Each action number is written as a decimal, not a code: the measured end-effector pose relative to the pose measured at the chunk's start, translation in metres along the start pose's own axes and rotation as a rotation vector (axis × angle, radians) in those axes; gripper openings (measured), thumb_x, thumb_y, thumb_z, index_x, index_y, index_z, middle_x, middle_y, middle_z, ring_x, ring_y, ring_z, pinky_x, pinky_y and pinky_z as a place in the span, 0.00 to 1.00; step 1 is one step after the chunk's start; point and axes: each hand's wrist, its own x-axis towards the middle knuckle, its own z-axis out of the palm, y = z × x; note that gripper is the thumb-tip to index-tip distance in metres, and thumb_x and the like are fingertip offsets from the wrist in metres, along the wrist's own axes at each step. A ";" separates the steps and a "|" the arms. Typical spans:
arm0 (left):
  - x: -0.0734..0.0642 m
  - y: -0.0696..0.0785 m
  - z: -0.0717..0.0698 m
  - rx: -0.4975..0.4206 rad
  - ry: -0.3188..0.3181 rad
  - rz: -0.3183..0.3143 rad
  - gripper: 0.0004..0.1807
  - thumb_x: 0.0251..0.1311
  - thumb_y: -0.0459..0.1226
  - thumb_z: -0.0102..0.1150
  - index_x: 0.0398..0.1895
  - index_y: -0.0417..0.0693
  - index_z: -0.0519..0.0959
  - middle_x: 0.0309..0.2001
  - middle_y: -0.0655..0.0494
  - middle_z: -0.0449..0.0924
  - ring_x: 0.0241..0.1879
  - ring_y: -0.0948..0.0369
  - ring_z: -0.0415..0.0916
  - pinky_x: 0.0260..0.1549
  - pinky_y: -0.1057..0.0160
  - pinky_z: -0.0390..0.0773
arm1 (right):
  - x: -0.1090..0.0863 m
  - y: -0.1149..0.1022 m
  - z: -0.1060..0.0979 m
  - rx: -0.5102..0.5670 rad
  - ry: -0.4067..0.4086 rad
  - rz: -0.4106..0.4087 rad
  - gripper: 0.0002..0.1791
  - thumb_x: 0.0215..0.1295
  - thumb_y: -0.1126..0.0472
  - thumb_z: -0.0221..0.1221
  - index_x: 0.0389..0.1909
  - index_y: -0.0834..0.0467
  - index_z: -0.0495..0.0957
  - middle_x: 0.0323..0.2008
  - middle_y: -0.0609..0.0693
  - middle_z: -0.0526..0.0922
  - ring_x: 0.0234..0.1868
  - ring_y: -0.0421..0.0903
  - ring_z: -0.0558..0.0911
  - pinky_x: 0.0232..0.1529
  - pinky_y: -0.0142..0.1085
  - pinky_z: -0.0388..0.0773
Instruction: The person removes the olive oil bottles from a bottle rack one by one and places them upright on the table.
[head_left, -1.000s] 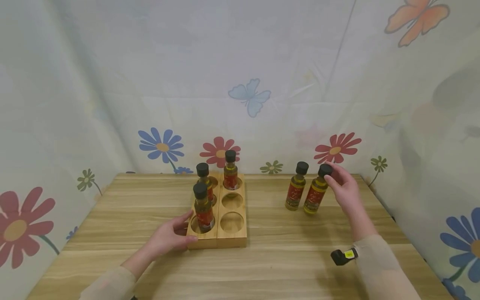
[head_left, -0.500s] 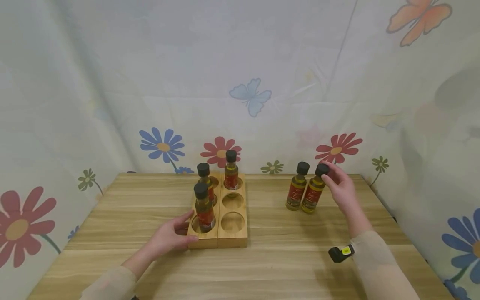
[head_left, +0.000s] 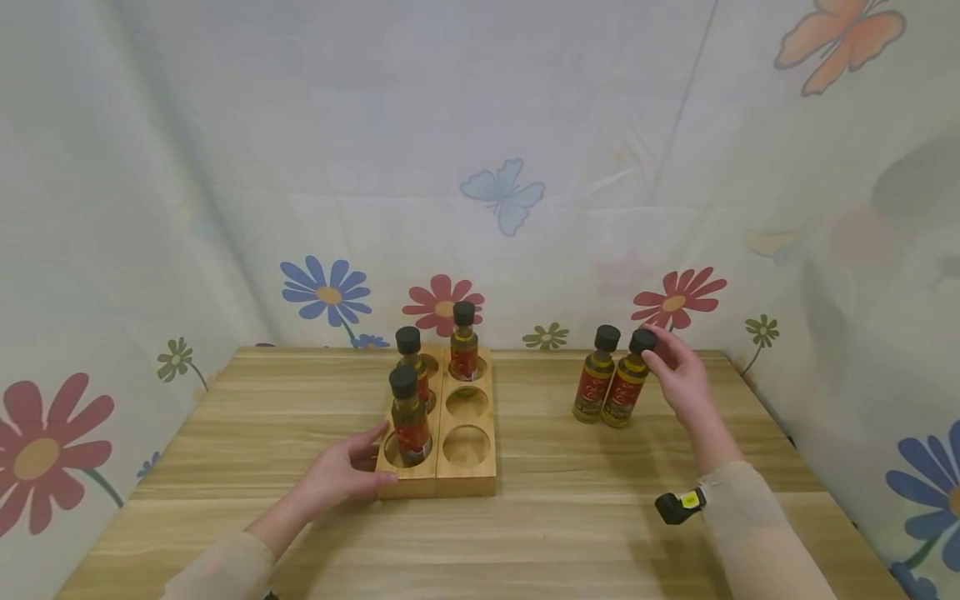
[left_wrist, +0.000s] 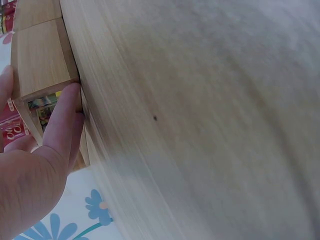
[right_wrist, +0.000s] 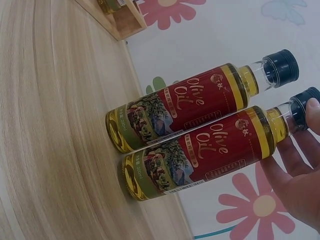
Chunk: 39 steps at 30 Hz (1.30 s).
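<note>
My right hand (head_left: 682,382) pinches the black cap of an olive oil bottle (head_left: 624,392) at the right of the table. That bottle stands close against a second olive oil bottle (head_left: 594,379); in the right wrist view both red labels read "Olive Oil". My left hand (head_left: 336,473) holds the near left corner of a wooden bottle rack (head_left: 467,487), thumb at the front and fingers along the side. The rack's round holes carry a front-left bottle (head_left: 411,425), a bottle behind it (head_left: 417,367), and a back-right bottle (head_left: 464,350).
In the rack's right row, a middle hole (head_left: 467,403) and a front hole (head_left: 467,447) show bare wood. A wood-grain table (head_left: 540,550) lies beneath everything. A flower-and-butterfly printed curtain (head_left: 360,167) hangs behind it.
My right hand has moved the bottle left, closing the gap to its neighbour. My left hand and the rack have stayed in place.
</note>
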 end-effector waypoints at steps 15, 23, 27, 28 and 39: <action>0.002 -0.003 -0.001 0.053 0.026 0.002 0.49 0.51 0.38 0.77 0.75 0.39 0.60 0.62 0.29 0.71 0.58 0.40 0.74 0.40 0.56 0.84 | 0.002 0.005 0.002 0.025 -0.004 -0.020 0.24 0.76 0.63 0.53 0.69 0.65 0.66 0.64 0.67 0.71 0.54 0.32 0.73 0.50 0.19 0.71; 0.001 -0.003 -0.001 0.048 0.017 0.013 0.50 0.51 0.38 0.76 0.75 0.38 0.59 0.62 0.28 0.70 0.59 0.39 0.73 0.40 0.58 0.85 | 0.004 0.007 0.002 0.006 -0.013 -0.009 0.25 0.76 0.63 0.52 0.70 0.64 0.65 0.65 0.67 0.70 0.64 0.55 0.72 0.50 0.19 0.71; 0.001 -0.002 -0.001 0.062 0.024 0.016 0.50 0.51 0.38 0.77 0.75 0.39 0.60 0.62 0.29 0.71 0.59 0.40 0.73 0.43 0.57 0.84 | 0.006 0.008 0.002 0.016 -0.016 -0.005 0.25 0.76 0.64 0.51 0.71 0.65 0.63 0.65 0.67 0.69 0.65 0.62 0.69 0.50 0.20 0.71; 0.001 -0.002 -0.001 0.067 0.025 0.016 0.50 0.51 0.39 0.77 0.75 0.39 0.60 0.62 0.29 0.71 0.59 0.40 0.73 0.43 0.57 0.84 | 0.006 0.008 0.002 0.016 -0.018 -0.003 0.25 0.76 0.64 0.51 0.71 0.65 0.63 0.66 0.67 0.69 0.65 0.62 0.69 0.50 0.20 0.72; 0.002 -0.002 -0.001 0.076 0.023 0.010 0.50 0.51 0.40 0.77 0.75 0.38 0.59 0.62 0.29 0.71 0.59 0.39 0.73 0.44 0.57 0.83 | 0.007 0.009 0.000 0.018 -0.030 0.011 0.26 0.76 0.63 0.52 0.71 0.65 0.63 0.66 0.67 0.70 0.64 0.56 0.71 0.50 0.19 0.72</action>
